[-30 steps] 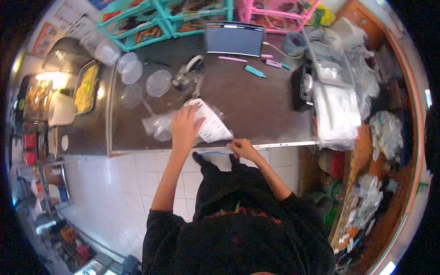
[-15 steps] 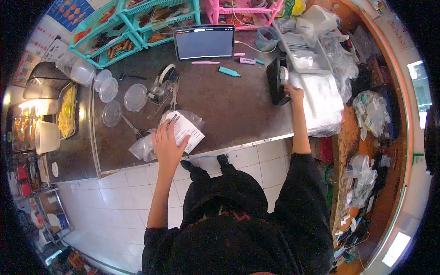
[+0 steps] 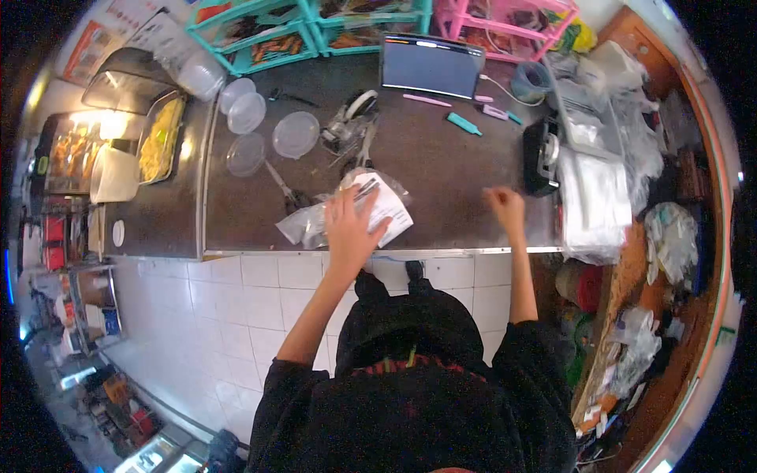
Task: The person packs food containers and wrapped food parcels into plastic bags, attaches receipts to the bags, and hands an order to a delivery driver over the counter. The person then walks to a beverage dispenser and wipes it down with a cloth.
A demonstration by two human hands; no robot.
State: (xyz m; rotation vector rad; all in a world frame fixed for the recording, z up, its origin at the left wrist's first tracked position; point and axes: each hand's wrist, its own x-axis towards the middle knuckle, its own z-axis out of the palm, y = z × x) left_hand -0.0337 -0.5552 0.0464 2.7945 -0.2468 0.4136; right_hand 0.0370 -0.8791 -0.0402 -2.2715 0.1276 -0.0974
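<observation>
so the left hand (image 3: 351,225) is lying flat over a white printed slip (image 3: 392,211), fingers a bit apart, pinning it near the front edge of the dark table (image 3: 449,209). the slip is sitting on a clear plastic bag (image 3: 303,229) that's poking out to its left and past its top. the right hand (image 3: 507,209) is hovering off to the right, fingers curled in, and i honestly can't tell if they're pinching anything. nearest to it, a black tape dispenser (image 3: 534,164) is standing just beside some white plastic bags (image 3: 593,201). some scissors (image 3: 278,179) are lying beyond the clear bag, round clear lids (image 3: 296,134) are scattered past those, and a teal marker (image 3: 464,124) is resting below the tablet (image 3: 432,67).
</observation>
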